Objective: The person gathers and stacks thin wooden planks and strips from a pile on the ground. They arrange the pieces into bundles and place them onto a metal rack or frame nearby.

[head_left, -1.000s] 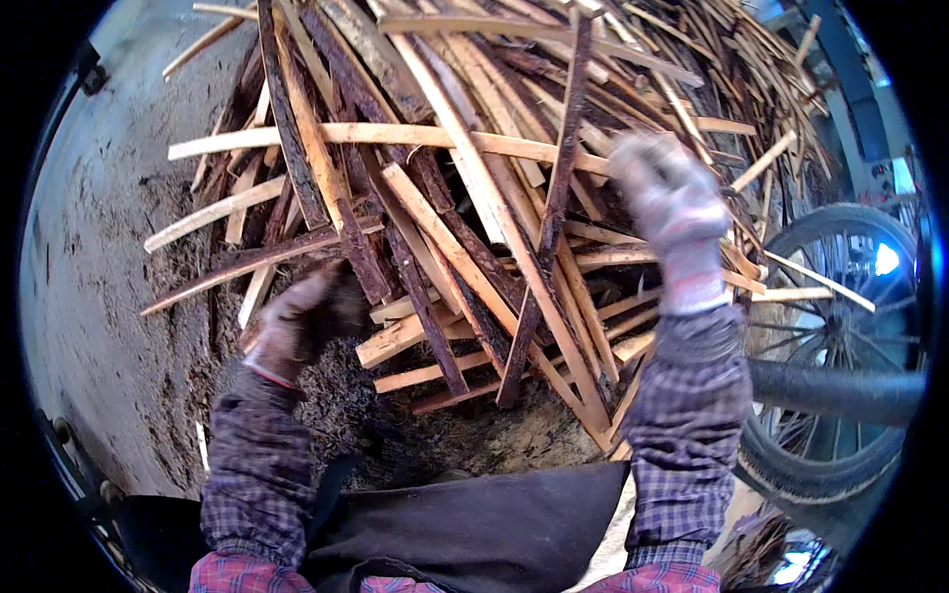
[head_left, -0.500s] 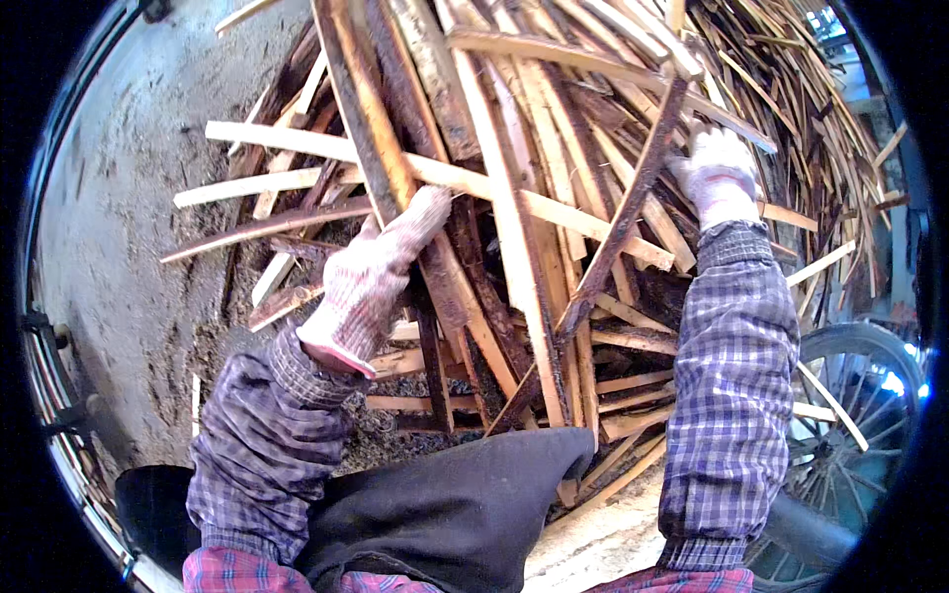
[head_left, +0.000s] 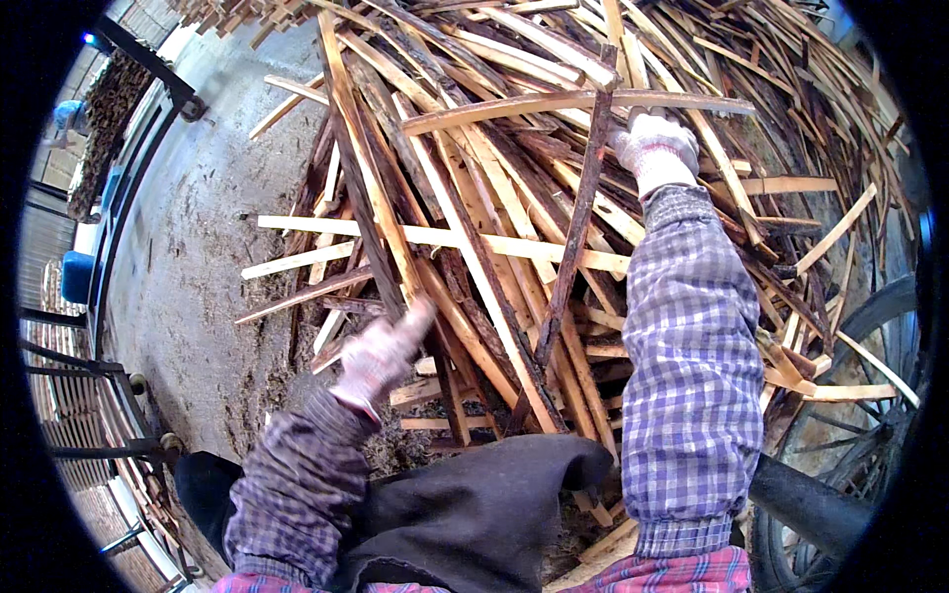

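Observation:
A heap of long, rough-sawn wood strips [head_left: 473, 287], some edged with dark bark, lies crisscrossed in front of me. My right hand [head_left: 654, 146], in a pale knit glove, reaches to the far part of the heap. Its fingers are curled at a pale, slightly bowed wood strip [head_left: 534, 107] lying crosswise; the strip partly hides the fingertips. Nearer and to the left, my left hand [head_left: 384, 354], gloved too, is smeared by motion. It is beside the lower end of a long bark-edged strip [head_left: 371, 173]; whether it grips that strip is unclear.
A dark apron [head_left: 465, 509] covers my lap below the heap. At the lower right stands a spoked wheel [head_left: 860, 435] beside a thick dark tube [head_left: 806, 499]. Stained concrete floor [head_left: 203, 237] lies left, bordered by a dark metal frame [head_left: 114, 237]. More stacked wood [head_left: 232, 12] is at the back.
The view has shifted, showing more of the left side. The bowed strip at my right hand has swung, its left end coming nearer. My left hand has moved lower and blurred.

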The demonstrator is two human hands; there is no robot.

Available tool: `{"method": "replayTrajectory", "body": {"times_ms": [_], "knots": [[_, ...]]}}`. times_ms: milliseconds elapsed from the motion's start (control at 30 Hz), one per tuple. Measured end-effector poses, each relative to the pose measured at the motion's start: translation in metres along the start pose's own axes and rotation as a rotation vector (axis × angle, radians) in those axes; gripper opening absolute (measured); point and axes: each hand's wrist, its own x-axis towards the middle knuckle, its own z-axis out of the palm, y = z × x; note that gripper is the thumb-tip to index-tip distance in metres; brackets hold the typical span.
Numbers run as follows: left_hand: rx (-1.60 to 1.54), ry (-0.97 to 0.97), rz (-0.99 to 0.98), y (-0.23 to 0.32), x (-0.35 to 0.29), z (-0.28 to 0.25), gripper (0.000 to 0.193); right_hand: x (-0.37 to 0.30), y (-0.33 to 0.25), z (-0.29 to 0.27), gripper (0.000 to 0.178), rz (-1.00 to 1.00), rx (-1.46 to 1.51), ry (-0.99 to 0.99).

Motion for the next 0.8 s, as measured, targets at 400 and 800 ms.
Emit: {"method": "replayTrajectory", "body": {"times_ms": [400, 800], "knots": [[-0.653, -1.124, -0.503, 0.019, 0.038, -0.06, 0.077, -0.011, 0.014, 0.018, 0.048, 0.016, 0.0, 0.1], [-2.627, 0.04, -1.28, -0.032, -0.025, 0.044, 0.072, -0.007, -0.003, -0.004, 0.058, 0.127, -0.003, -0.125]]}}
